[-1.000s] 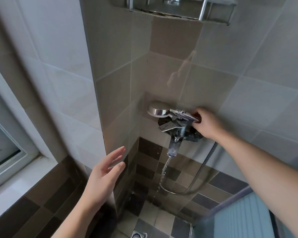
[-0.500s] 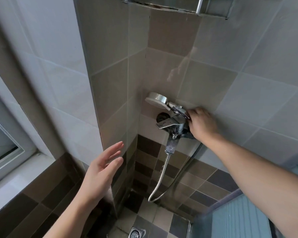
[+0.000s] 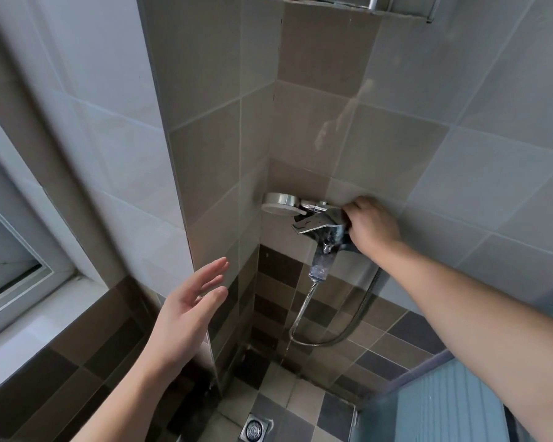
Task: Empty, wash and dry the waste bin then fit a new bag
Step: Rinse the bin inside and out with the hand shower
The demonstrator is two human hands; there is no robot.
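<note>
Chrome shower handle (image 3: 313, 206), at two o'clock from centre, sits in the right hand's (image 3: 372, 224) curled fingers; the left hand (image 3: 186, 311) hovers spread, empty. No waste bin shows, so washing seems barely begun.

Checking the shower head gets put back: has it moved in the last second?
Cannot tell; the camera shifted. The shower head lies beside the tap, right hand at its handle.
</note>
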